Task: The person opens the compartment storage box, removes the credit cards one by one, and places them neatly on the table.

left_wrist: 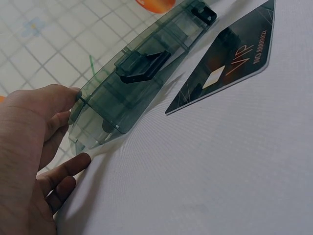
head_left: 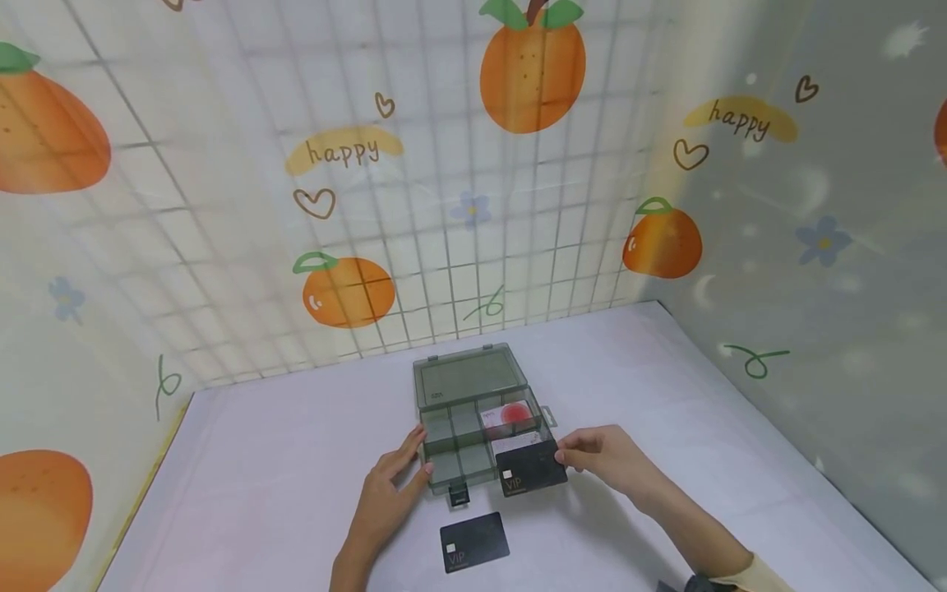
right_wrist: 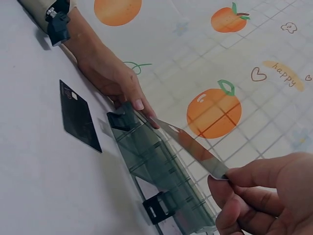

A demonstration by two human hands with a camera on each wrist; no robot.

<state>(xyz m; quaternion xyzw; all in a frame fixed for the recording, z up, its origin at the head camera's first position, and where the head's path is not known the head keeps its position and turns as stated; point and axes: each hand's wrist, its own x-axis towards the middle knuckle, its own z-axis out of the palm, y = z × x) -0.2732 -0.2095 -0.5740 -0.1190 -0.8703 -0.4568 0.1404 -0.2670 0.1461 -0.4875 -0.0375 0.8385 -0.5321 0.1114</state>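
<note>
A black VIP card (head_left: 534,470) is pinched by its right edge between the thumb and fingers of my right hand (head_left: 602,460). It hovers over the front right of a green see-through compartment box (head_left: 455,469), whose lid (head_left: 469,376) lies folded back. My left hand (head_left: 392,485) rests against the box's left side, thumb near the front corner; the left wrist view shows its fingers (left_wrist: 63,171) around that end. Inside the box, a white card with a red circle (head_left: 507,417) lies at back right and another pale card (head_left: 516,442) in front of it, partly hidden.
A second black VIP card (head_left: 474,542) lies flat on the white tabletop (head_left: 281,477) in front of the box. Dark front latches (head_left: 459,495) stick out from the box. A curtain printed with oranges (head_left: 533,74) hangs behind and at both sides.
</note>
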